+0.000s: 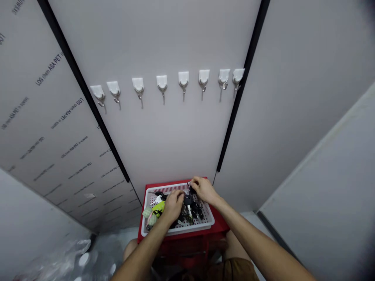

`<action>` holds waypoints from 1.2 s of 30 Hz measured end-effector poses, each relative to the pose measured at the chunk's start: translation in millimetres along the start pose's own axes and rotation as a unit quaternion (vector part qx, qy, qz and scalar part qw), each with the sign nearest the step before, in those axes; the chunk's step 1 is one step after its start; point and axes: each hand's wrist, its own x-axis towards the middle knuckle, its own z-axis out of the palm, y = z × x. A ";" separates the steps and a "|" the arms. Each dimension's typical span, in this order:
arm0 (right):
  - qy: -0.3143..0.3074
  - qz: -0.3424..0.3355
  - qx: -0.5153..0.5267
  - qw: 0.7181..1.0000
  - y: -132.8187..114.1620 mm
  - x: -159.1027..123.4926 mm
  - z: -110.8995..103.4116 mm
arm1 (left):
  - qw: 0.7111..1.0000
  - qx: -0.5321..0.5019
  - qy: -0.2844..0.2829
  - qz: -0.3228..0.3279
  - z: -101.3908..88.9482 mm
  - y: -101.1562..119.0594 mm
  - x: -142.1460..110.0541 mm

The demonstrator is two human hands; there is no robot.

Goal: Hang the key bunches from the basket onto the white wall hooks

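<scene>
A white perforated plastic basket (195, 229) holds a jumble of keys and key fobs, many of them black. My right hand (204, 189) is over the basket's far right part, its fingers pinched on a key ring with a dark fob (191, 190). My left hand (173, 205) reaches into the middle of the pile with bent, closed fingers; what lies between them is hidden. Just left of it are a yellow-green piece (158, 208) and a pale green rounded charm (152, 219). A round black fob (188, 200) lies between my two hands.
The basket stands on a red stool or small table (219, 221) in front of my knees. Several white adhesive hooks (161, 82) run in a row along the white wall panel (172, 136). Plastic-wrapped bottles (84, 259) stand on the floor at lower left.
</scene>
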 end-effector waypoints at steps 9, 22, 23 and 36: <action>0.000 -0.016 0.252 0.968 -8.6 -3.2 0.8 | 0.980 -0.197 -0.029 0.008 -1.1 12.6 2.6; 0.008 -0.003 0.336 0.942 -4.5 -9.8 -9.2 | 0.931 -0.353 0.033 -0.084 -0.4 42.7 19.5; 0.012 0.004 0.344 0.939 -4.1 -9.2 -12.3 | 0.941 -0.333 0.029 -0.061 -0.3 46.4 22.0; 0.232 -0.042 0.245 0.941 -10.7 15.0 -117.4 | 0.978 -0.142 0.016 0.150 -14.7 148.4 74.1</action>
